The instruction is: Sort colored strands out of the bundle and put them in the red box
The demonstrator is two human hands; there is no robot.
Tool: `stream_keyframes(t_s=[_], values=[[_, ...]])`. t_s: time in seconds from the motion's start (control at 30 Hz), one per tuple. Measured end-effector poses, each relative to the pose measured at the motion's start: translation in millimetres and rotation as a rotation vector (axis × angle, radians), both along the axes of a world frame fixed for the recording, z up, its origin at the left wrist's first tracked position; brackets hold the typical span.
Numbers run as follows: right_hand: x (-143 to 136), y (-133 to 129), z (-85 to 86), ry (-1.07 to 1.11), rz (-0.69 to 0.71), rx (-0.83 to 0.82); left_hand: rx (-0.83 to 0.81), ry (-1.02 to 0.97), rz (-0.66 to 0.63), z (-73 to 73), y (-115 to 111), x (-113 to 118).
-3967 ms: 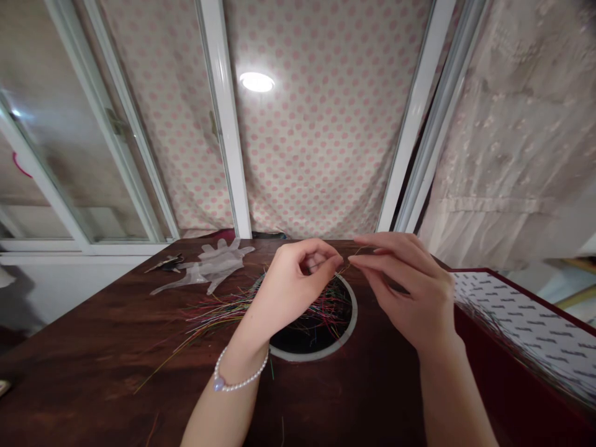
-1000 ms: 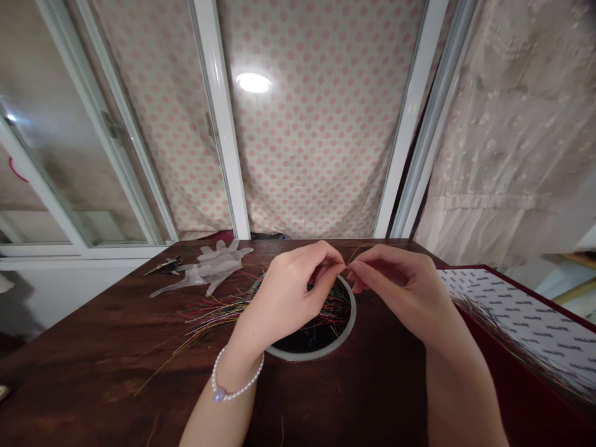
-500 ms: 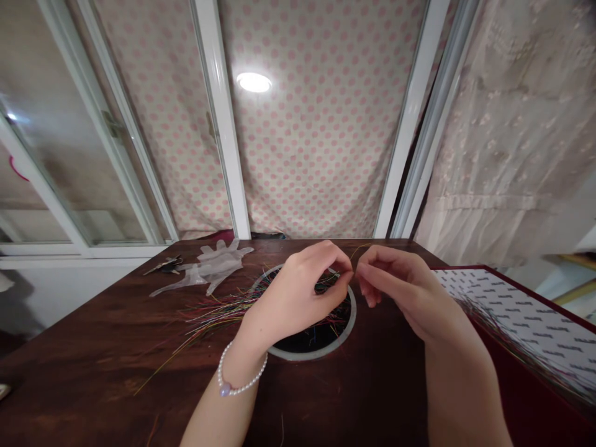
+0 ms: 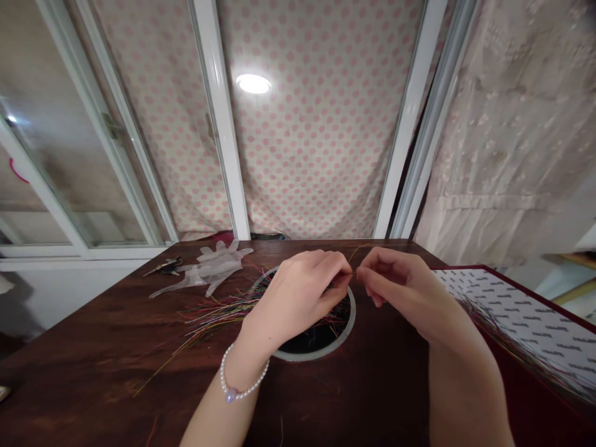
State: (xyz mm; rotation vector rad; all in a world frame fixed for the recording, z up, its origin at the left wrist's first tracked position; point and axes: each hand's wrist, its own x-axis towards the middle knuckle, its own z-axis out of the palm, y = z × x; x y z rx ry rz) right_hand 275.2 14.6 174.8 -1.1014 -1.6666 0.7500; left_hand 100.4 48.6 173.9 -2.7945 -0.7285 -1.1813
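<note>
My left hand (image 4: 302, 292), with a pearl bracelet (image 4: 244, 392) at its wrist, is above a round dish (image 4: 351, 323) with a pale rim and dark inside. Its thumb and fingers are pinched together. My right hand (image 4: 395, 282) faces it, also pinched, a small gap between the two sets of fingertips. A thin yellow wire (image 4: 359, 248) arcs behind the fingertips from one hand toward the other; its ends are hidden. Many thin coloured wires (image 4: 214, 315) lie in the dish and stick out over its left side, partly covered by my left hand and forearm.
On the dark wooden table (image 4: 93, 347), a clear plastic glove (image 4: 212, 270) and a bunch of keys (image 4: 168, 267) lie at the back left. To the right, an open red box (image 4: 526, 298) with a printed white lining holds more thin wires (image 4: 516, 341). A curtained window stands behind.
My left hand has turned slightly, its fingers closing further together and its back lowering a little. My right hand stays nearly in place.
</note>
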Motion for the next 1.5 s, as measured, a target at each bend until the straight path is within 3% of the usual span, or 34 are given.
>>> stream_keyframes(t_s=[0.1,0.23,0.4,0.53,0.67,0.8,0.93,1.2,1.33,1.5], values=[[-2.0,-3.2,0.1,-0.064,-0.07,0.069,-0.011,-0.047,0.012,0.1,-3.5,0.9],[-5.1,-7.9,-0.4,-0.161,-0.154,0.155,-0.162,-0.139,-0.068,2.3,-7.3,-0.9],[-7.7,-11.3,-1.1,-0.216,-0.177,0.193,-0.226,-0.147,-0.095,3.7,-3.8,-2.0],[-13.0,-13.6,0.7,-0.073,-0.148,0.22,-0.3,-0.213,-0.11,2.5,-1.7,1.3],[-18.6,-10.2,-1.4,0.084,-0.159,0.284,-0.469,-0.459,-0.154,2.5,-3.5,4.5],[-22.6,-3.4,-7.3,-0.049,0.013,0.133,-0.565,-0.635,-0.168,4.4,-5.0,4.1],[-27.6,2.7,-10.9,-0.001,0.192,0.028,-0.584,-0.724,-0.161,5.6,-2.8,2.8],[-29.6,15.0,-16.2,0.244,0.274,-0.046,-0.641,-0.86,-0.189,2.2,9.1,2.5],[-31.3,16.0,-18.5,0.152,0.203,0.022,-0.653,-0.87,-0.22,1.4,12.2,2.1],[-37.0,10.9,-15.7,-0.095,-0.017,0.143,-0.645,-0.875,-0.203,2.7,11.7,0.6]])
